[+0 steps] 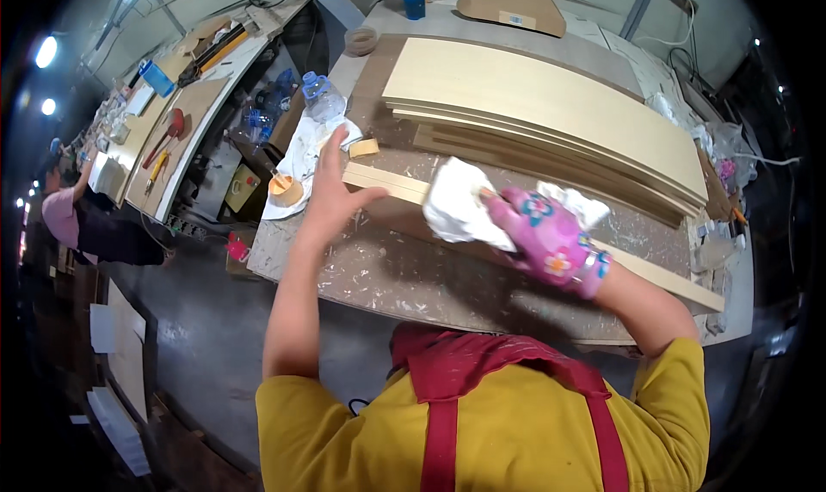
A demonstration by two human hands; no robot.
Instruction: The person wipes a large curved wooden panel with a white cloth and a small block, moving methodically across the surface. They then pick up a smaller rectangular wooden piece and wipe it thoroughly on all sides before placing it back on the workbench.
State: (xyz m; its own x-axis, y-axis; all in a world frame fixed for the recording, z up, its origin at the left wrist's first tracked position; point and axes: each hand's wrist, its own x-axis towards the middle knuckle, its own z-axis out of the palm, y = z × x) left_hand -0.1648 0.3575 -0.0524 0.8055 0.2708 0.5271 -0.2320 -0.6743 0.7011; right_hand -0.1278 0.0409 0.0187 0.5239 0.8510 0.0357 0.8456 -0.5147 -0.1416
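Observation:
A long, pale bundle of narrow wooden strips (658, 277) lies across the worktable in front of me. My right hand (551, 238), in a pink flowered glove, grips a crumpled white cloth (463, 201) and presses it on the strips near their middle. The cloth and hand hide part of the strips there. At their left end is my left hand (331, 195), bare, with thumb and fingers spread apart. The thumb lies by the strips' end; whether it touches them I cannot tell.
Pale boards (542, 105) are stacked behind the strips on the paint-spotted table (387, 273). At left are a clear bottle (322, 98), a tape roll (364, 148) and a small round tub (285, 190) on white cloth. A person (64, 221) stands by a side bench.

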